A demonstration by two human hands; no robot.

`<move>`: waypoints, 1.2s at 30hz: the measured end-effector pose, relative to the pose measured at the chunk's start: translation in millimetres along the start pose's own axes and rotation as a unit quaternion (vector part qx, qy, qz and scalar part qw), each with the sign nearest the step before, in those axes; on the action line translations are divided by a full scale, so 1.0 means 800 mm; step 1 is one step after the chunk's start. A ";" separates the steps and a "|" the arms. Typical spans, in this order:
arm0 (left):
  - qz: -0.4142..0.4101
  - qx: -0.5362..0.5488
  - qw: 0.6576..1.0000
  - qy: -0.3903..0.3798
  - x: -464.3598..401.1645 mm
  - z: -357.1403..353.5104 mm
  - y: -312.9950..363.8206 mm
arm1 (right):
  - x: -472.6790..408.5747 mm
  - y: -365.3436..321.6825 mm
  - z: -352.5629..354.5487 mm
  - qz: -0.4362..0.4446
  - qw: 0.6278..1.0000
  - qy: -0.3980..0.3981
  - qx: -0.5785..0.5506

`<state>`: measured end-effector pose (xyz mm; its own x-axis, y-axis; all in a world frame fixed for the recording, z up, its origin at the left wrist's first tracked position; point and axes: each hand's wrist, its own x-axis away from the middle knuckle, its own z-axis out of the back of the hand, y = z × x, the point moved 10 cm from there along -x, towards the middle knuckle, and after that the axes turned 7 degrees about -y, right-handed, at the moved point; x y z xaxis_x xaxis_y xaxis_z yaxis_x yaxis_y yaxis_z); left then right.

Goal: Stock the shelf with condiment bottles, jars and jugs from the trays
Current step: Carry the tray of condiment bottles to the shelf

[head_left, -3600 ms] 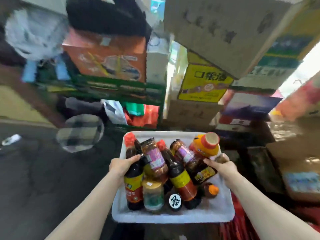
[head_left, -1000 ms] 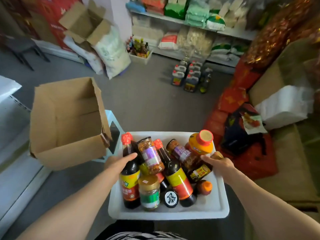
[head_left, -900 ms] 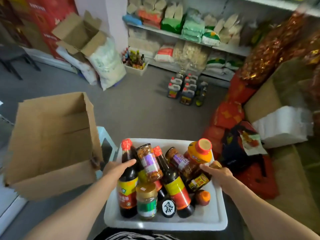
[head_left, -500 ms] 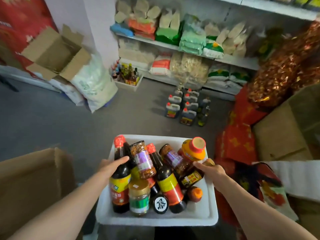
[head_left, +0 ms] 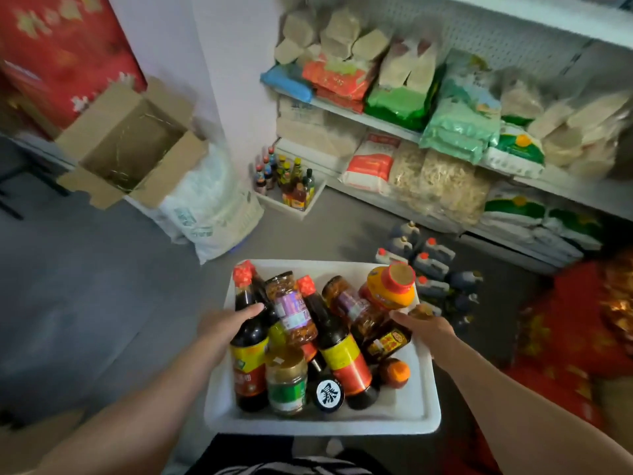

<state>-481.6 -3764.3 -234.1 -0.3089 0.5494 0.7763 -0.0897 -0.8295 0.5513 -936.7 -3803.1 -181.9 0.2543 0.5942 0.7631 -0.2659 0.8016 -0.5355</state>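
Observation:
I carry a white tray point(head_left: 404, 416) in front of me. It holds several condiment containers: dark soy sauce bottles with red caps point(head_left: 248, 347), jars with purple labels point(head_left: 293, 310), a jar with a green label point(head_left: 287, 382) and an orange jug point(head_left: 390, 286). My left hand point(head_left: 222, 325) grips the tray's left rim, its thumb lying on a dark bottle. My right hand point(head_left: 428, 329) grips the right rim beside a small bottle. Ahead stands a white shelf point(head_left: 376, 121) stacked with bagged goods.
Several dark jugs point(head_left: 428, 265) stand on the grey floor before the shelf. A second white tray of bottles point(head_left: 291, 186) sits by the pillar. An open cardboard box point(head_left: 130, 145) rests on a white sack point(head_left: 212, 204). Red packages point(head_left: 565, 337) lie to the right.
I have carried the tray closer to the shelf and the floor jugs. The large cardboard box at my left has dropped out of view. Both hands keep their hold.

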 end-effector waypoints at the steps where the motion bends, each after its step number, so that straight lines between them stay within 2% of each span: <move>1: 0.001 -0.001 1.000 -0.008 -0.057 -0.002 0.008 | -0.024 -0.028 0.000 0.001 1.000 0.005 0.003; 3: -0.013 0.007 1.000 -0.026 -0.162 -0.012 0.040 | -0.072 -0.075 -0.004 -0.005 0.999 0.014 0.032; 7: -0.056 -0.010 0.995 -0.077 -0.153 -0.035 0.227 | -0.148 -0.152 -0.006 -0.034 0.998 0.055 0.008; 11: -0.049 -0.034 0.997 -0.058 -0.206 -0.038 0.345 | -0.212 -0.219 -0.007 -0.057 0.997 0.052 -0.011; 14: -0.049 -0.066 0.996 -0.039 -0.278 -0.053 0.402 | -0.266 -0.269 0.002 -0.081 0.995 0.055 -0.024; 17: -0.036 -0.110 0.993 -0.030 -0.330 -0.082 0.452 | -0.352 -0.288 0.006 -0.101 0.993 0.027 -0.048; 20: -0.023 -0.136 0.990 -0.027 -0.386 -0.120 0.485 | -0.429 -0.324 0.010 -0.095 0.995 0.001 -0.036; 26: 0.002 -0.154 0.988 -0.032 -0.501 -0.194 0.519 | -0.553 -0.384 0.030 -0.095 0.994 -0.020 0.059; 36: 0.011 -0.175 0.982 -0.076 -0.698 -0.326 0.548 | -0.759 -0.356 0.022 -0.111 0.992 -0.030 0.044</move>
<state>-595.0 -4461.0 -505.5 -0.1716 0.5182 0.8379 -0.4124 -0.8101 0.4166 -1031.6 -4393.5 -486.1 0.2603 0.3957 0.8807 -0.2904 0.9020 -0.3194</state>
